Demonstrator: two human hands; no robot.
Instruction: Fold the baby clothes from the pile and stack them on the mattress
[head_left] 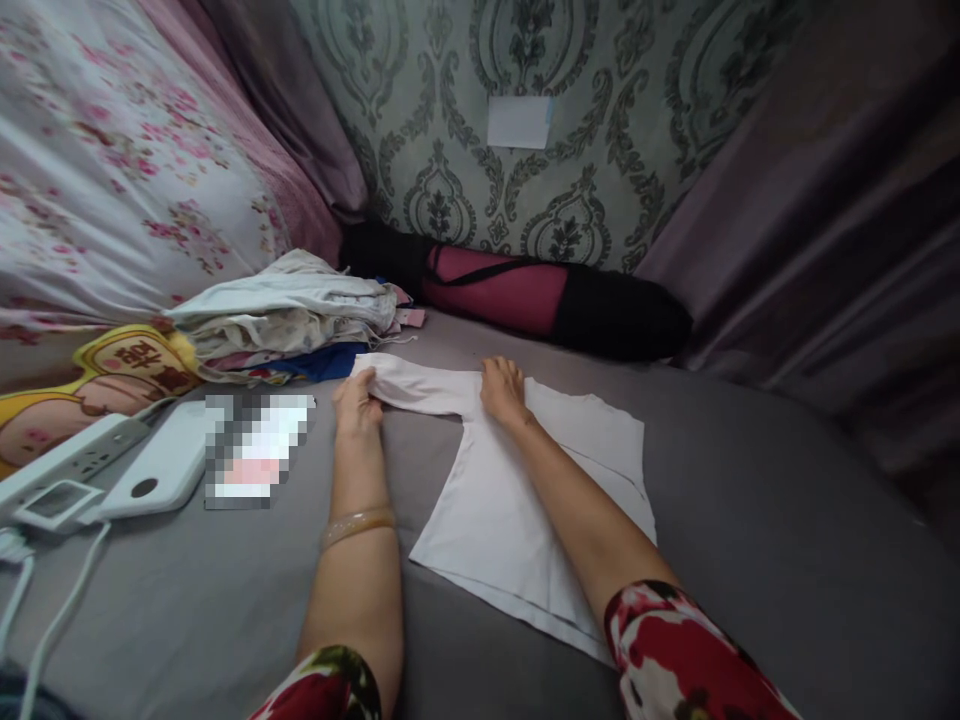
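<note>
A white long-sleeved garment (487, 510) lies flat on the grey sheet, one sleeve stretched out to the left and its right side folded over. At the cuff of that sleeve, my left hand (358, 398) is closed on the fabric. My right hand (504, 388) rests at the shoulder, where the sleeve meets the body, with its fingers bent and close together on the cloth. My right forearm crosses above the garment and hides part of its body.
Piled clothes (292, 305), a yellow cushion (135, 370), a power strip (82, 462), a white device (169, 465) and a blurred-out object (259, 450) lie on the left. A black and maroon bag (495, 290) lies along the patterned wall. Curtains hang at both sides.
</note>
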